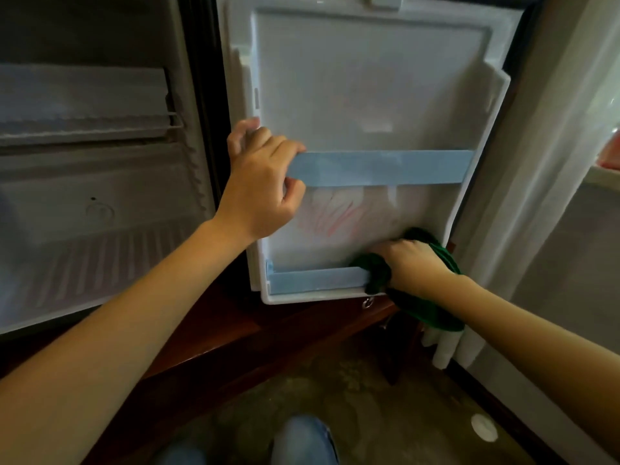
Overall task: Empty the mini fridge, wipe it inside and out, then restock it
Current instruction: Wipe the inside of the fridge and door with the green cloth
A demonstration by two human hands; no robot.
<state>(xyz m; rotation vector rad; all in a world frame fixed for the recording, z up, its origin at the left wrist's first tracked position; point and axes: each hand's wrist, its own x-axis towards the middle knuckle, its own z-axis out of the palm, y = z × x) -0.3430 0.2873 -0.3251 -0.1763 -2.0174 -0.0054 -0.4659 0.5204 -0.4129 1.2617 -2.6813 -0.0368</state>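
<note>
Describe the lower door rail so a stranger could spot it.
Find the open white fridge door. Two blue rails cross it; the lower rail runs along its bottom edge. The left hand grips the upper rail, while this one's right end meets the green cloth in the right hand.

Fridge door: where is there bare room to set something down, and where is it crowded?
Free: on the door, the pocket behind the upper rail, right of the left hand gripping its left end; also behind the lower rail, from its left corner to the green cloth. Crowded: the bottom right corner, where the right hand holds the cloth.
</note>
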